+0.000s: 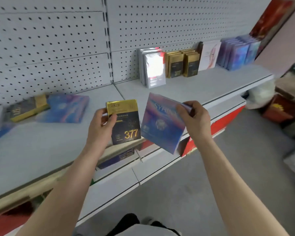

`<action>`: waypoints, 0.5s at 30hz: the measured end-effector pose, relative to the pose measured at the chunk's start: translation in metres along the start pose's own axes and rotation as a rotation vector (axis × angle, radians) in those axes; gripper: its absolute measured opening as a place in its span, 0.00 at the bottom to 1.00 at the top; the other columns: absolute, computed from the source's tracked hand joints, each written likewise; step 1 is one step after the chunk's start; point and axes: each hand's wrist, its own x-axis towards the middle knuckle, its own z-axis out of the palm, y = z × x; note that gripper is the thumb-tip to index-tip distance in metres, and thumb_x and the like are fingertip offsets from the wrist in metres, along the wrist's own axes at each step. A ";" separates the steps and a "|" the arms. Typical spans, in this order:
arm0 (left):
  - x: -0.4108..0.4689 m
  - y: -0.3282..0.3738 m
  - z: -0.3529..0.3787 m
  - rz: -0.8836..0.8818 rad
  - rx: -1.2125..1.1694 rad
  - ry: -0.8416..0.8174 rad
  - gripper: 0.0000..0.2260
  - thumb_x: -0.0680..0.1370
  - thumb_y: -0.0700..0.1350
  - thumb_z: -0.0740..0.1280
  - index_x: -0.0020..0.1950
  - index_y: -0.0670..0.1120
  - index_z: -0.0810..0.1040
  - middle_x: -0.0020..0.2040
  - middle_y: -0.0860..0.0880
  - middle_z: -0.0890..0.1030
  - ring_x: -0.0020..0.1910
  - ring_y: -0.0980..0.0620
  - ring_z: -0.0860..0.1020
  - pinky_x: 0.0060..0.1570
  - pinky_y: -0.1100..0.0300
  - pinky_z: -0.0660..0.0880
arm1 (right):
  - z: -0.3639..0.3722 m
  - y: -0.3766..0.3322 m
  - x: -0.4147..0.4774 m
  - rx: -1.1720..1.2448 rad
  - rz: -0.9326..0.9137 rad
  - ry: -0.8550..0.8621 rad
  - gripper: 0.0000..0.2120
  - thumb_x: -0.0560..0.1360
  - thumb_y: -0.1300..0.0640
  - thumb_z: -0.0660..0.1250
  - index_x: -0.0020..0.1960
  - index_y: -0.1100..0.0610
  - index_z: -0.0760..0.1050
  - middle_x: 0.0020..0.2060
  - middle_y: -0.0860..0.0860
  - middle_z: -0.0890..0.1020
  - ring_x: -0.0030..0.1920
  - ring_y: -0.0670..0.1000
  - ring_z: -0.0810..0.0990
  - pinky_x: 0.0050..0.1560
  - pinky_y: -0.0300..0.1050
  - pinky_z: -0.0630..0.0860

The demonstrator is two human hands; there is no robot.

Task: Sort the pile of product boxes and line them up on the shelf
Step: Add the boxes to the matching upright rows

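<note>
- The left hand (103,123) is clamped on a gold-and-navy box (124,122) marked 377, thumb across its face and fingers behind, holding it upright just above the front of the shelf (211,86).
- The right hand (195,120) is pinched on the upper right corner of a blue-violet box (162,123), which hangs tilted just right of the gold-and-navy box, its lower corner out past the shelf's front edge.
- Toward the back of the shelf, sorted rows stand upright against the pegboard (58,40): a white-and-red row (153,68), then to its right a gold row (182,65), a pale box with a red figure (209,56), and a blue-violet row (237,53) at the far right end.
- At the left end of the shelf the unsorted pile (46,108) lies flat: a gold-and-navy box and a blue-violet one are clear, the rest is blurred.
- The step in hand looks like carrying each box to its matching row, so two deliveries are due.
- To do it well, bring the 377 box to the front of the gold row, face forward, base flat on the shelf, edges flush with its neighbours.
- The blue-violet box is held by one corner only; a firmer hold along the side would stop it swinging on the way to the far right row.
- Set one down before the other, so the rows behind are not knocked over.
</note>
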 end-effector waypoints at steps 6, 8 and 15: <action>-0.010 0.024 0.120 0.019 0.008 -0.100 0.11 0.80 0.52 0.63 0.62 0.54 0.72 0.58 0.52 0.78 0.56 0.53 0.78 0.52 0.55 0.77 | -0.088 0.061 0.042 -0.064 0.024 0.085 0.04 0.74 0.52 0.70 0.48 0.51 0.78 0.35 0.43 0.79 0.34 0.41 0.74 0.31 0.29 0.67; -0.008 0.031 0.150 0.031 0.014 -0.128 0.11 0.80 0.51 0.63 0.61 0.53 0.71 0.58 0.51 0.78 0.56 0.53 0.78 0.53 0.54 0.77 | -0.110 0.075 0.057 -0.058 0.037 0.109 0.04 0.73 0.52 0.71 0.47 0.50 0.78 0.35 0.42 0.79 0.34 0.40 0.74 0.31 0.29 0.67; 0.035 0.036 0.236 0.025 0.054 -0.171 0.12 0.80 0.51 0.63 0.63 0.52 0.71 0.59 0.52 0.77 0.56 0.55 0.77 0.52 0.56 0.77 | -0.150 0.117 0.127 -0.059 0.067 0.175 0.04 0.73 0.51 0.70 0.47 0.49 0.78 0.35 0.42 0.79 0.34 0.40 0.74 0.33 0.30 0.67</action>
